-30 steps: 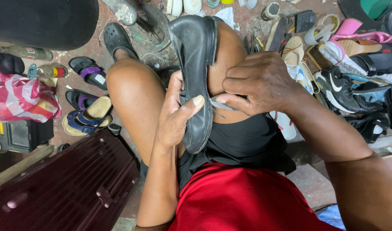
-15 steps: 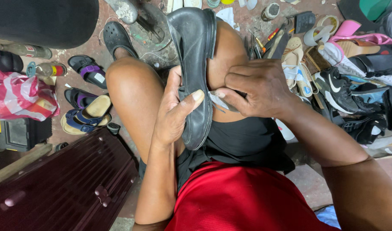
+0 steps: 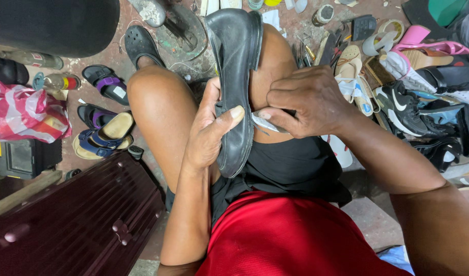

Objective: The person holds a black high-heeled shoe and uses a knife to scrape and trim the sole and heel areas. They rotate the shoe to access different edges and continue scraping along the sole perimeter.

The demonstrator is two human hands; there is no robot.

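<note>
Worn reddish floor (image 3: 142, 66) crowded with footwear; dark maroon case (image 3: 76, 225) lower left; heap of shoes and sandals (image 3: 413, 97) at right; striped pink bag (image 3: 19, 112) far left; blue-strapped sandals (image 3: 104, 133) near the case. Person seated, bare knees raised so the work rests braced between them. Black leather shoe (image 3: 234, 76) stands upright against the right knee, toe up, heel low; left hand (image 3: 209, 133) clamps its lower part, thumb pressed across the upper, steadying it. Right hand (image 3: 306, 99) is clenched, fingertips pinching a small pale tool (image 3: 267, 122) at the shoe's edge; exact kind unclear. Against the earlier frames: shoe and left-hand grip unchanged; right hand sits a touch lower and closer to the seam.
</note>
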